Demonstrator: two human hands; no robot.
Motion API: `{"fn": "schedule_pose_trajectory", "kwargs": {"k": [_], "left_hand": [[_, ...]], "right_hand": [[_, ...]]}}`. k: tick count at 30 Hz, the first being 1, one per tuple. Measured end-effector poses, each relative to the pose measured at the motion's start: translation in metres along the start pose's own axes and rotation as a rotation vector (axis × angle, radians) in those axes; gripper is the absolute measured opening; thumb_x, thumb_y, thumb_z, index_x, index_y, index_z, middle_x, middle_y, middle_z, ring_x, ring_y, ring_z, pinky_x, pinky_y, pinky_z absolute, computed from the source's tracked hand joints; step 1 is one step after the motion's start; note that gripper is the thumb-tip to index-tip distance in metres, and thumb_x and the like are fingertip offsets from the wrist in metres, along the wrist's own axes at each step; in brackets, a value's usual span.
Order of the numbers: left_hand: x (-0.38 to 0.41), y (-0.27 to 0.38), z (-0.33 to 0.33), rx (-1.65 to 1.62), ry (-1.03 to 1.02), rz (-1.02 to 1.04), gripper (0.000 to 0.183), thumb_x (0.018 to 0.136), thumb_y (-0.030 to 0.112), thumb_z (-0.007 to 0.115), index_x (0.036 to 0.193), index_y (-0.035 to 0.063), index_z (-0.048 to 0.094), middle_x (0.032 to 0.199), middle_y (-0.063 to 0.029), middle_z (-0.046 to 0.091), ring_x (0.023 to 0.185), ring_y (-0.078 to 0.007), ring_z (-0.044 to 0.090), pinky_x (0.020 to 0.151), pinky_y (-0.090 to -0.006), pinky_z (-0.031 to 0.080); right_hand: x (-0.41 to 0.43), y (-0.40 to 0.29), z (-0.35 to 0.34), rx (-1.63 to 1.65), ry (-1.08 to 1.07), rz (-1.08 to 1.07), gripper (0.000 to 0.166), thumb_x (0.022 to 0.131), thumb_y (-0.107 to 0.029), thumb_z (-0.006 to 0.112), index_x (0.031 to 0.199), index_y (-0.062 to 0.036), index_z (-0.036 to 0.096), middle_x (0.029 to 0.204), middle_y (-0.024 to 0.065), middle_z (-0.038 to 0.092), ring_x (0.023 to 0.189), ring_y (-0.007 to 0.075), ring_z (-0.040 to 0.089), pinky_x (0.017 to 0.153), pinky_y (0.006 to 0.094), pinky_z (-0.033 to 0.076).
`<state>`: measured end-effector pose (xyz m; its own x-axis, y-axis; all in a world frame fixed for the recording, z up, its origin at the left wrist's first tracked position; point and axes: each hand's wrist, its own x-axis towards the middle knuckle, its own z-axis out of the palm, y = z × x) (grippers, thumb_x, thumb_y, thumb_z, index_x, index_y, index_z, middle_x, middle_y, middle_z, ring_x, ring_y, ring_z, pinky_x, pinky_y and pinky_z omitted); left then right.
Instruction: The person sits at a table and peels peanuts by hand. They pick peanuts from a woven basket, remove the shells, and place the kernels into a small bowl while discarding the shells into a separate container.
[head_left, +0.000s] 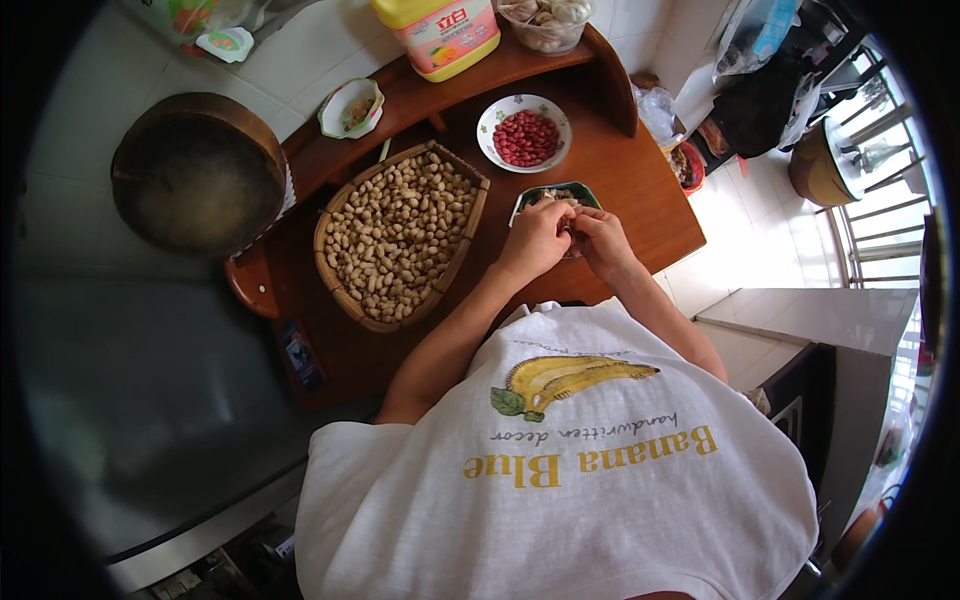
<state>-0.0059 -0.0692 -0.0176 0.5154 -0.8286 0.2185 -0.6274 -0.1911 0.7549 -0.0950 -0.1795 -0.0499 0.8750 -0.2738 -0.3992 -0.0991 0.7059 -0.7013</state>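
My left hand (538, 234) and my right hand (604, 238) meet over a green-rimmed bowl (577, 189) that holds pale shell pieces. The fingertips of both are pinched together, and whatever is between them is too small and hidden to make out. Some reddish pieces show beneath the fingers. Beyond the hands, a white floral bowl (487, 148) holds red-skinned peanut kernels (527, 138). To the left lies a woven basket (325, 271) full of unshelled peanuts (401, 232).
A raised wooden shelf (420, 88) runs behind the table (637, 180). On it stand a small scalloped bowl (351, 109), a yellow detergent jug (448, 37) and a clear tub of garlic bulbs (546, 26). A round wooden-rimmed vessel (199, 176) is at the left.
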Motion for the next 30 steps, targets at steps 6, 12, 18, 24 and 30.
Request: {"fn": "schedule_pose_trajectory", "kwargs": {"k": [6,12,18,24,30], "left_hand": [[0.002,-0.005,-0.008,-0.218,0.06,-0.087,0.018,0.066,-0.008,0.058,0.083,-0.0005,0.059,0.076,-0.0097,0.06,0.061,-0.0138,0.059,0.055,-0.0252,0.048],[0.0,-0.004,-0.008,-0.308,0.136,-0.11,0.017,0.066,-0.008,0.058,0.081,-0.0015,0.059,0.075,-0.0092,0.059,0.06,-0.014,0.058,0.055,-0.0252,0.048],[0.0,-0.001,-0.01,-0.285,0.212,-0.149,0.015,0.067,-0.007,0.059,0.081,-0.0009,0.059,0.075,-0.0067,0.059,0.058,-0.0105,0.056,0.054,-0.0235,0.046],[-0.006,-0.013,-0.005,-0.168,0.154,-0.117,0.024,0.067,-0.002,0.061,0.091,0.0005,0.06,0.078,-0.0114,0.06,0.058,-0.0194,0.059,0.054,-0.0296,0.047],[-0.004,-0.017,-0.031,-0.003,0.26,-0.071,0.024,0.073,0.004,0.063,0.096,0.0004,0.061,0.083,-0.0106,0.061,0.058,-0.016,0.059,0.054,-0.0265,0.048]], "right_hand": [[-0.004,-0.008,0.007,0.062,-0.019,-0.009,0.014,0.081,-0.003,0.049,0.089,0.004,0.058,0.076,0.0068,0.058,0.06,0.0131,0.055,0.055,0.0238,0.049],[-0.003,-0.009,0.004,0.098,-0.017,-0.006,0.015,0.082,-0.002,0.048,0.093,0.0032,0.056,0.077,0.0069,0.057,0.065,0.0134,0.056,0.058,0.0242,0.051],[-0.005,-0.011,0.004,0.111,0.012,-0.022,0.015,0.081,-0.001,0.048,0.093,0.0037,0.056,0.078,0.0082,0.058,0.065,0.0133,0.056,0.06,0.0244,0.051],[-0.004,-0.011,0.003,0.064,0.098,-0.046,0.016,0.082,-0.002,0.047,0.093,0.0028,0.057,0.074,0.0064,0.057,0.062,0.0112,0.052,0.053,0.0227,0.045],[-0.003,-0.01,0.0,0.078,0.1,0.003,0.016,0.083,-0.007,0.044,0.09,-0.001,0.057,0.071,0.003,0.054,0.061,0.0112,0.049,0.05,0.0229,0.038]]}}
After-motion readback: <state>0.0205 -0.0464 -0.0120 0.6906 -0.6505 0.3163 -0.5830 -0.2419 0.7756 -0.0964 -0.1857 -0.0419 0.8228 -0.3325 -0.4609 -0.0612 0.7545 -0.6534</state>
